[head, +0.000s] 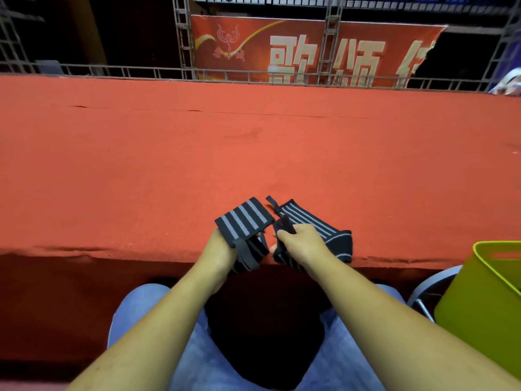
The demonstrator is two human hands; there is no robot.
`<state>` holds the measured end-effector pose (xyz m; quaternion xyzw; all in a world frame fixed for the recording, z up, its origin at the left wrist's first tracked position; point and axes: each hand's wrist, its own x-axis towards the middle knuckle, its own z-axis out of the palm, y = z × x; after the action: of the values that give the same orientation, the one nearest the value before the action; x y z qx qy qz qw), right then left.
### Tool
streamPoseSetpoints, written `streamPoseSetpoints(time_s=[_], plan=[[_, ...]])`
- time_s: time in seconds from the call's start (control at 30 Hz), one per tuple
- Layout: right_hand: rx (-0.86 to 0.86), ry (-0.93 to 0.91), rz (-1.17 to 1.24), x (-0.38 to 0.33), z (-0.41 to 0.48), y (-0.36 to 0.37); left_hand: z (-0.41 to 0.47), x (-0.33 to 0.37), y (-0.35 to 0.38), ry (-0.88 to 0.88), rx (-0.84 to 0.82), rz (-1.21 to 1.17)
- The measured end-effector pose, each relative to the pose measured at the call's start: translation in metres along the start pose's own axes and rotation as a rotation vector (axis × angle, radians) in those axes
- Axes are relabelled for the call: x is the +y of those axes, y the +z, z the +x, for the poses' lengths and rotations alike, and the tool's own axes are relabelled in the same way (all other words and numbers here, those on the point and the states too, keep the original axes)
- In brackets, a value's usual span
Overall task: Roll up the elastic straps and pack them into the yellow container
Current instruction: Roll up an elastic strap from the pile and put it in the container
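Two black elastic straps with grey stripes lie at the near edge of the red table. My left hand (218, 251) holds the left strap (244, 221), whose flat striped end sticks up over my fingers while loops hang below. My right hand (298, 241) pinches the dark end of the right strap (318, 227), which runs back to the right and folds over the table edge. The yellow container (485, 303) stands at the lower right, off the table, open at the top.
The red cloth-covered table (253, 150) stretches wide and far ahead. Behind it stand a metal truss railing (180, 71) and a red banner (296, 49). A grey chair frame (428, 289) sits under the container. My knees in blue jeans are below.
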<state>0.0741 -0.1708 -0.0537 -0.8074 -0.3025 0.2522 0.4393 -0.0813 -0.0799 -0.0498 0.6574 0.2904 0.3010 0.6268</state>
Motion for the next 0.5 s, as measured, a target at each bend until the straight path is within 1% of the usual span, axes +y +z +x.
streamPoseSetpoints(time_s=[0.1, 0.17, 0.23, 0.3, 0.4, 0.43, 0.5], plan=[[0.073, -0.104, 0.023, -0.004, -0.009, -0.006, -0.003, 0.005, 0.002, -0.035, -0.025, 0.060], [0.086, -0.165, 0.134, -0.008, -0.016, -0.011, -0.008, 0.011, 0.003, -0.075, -0.051, 0.040], [0.104, -0.183, 0.248, -0.012, -0.022, -0.017, -0.014, 0.016, 0.005, -0.085, -0.146, 0.031], [0.089, -0.139, 0.308, -0.011, -0.022, -0.022, -0.016, 0.008, 0.005, -0.074, -0.181, 0.087], [-0.012, -0.019, 0.287, 0.000, -0.023, -0.021, -0.016, -0.001, 0.005, -0.034, -0.101, 0.131], [-0.031, 0.014, 0.260, 0.004, -0.025, -0.019, -0.017, 0.001, 0.006, -0.017, -0.107, 0.084], [-0.067, 0.060, 0.241, 0.008, -0.029, -0.018, -0.017, 0.010, 0.013, -0.003, -0.104, -0.104]])
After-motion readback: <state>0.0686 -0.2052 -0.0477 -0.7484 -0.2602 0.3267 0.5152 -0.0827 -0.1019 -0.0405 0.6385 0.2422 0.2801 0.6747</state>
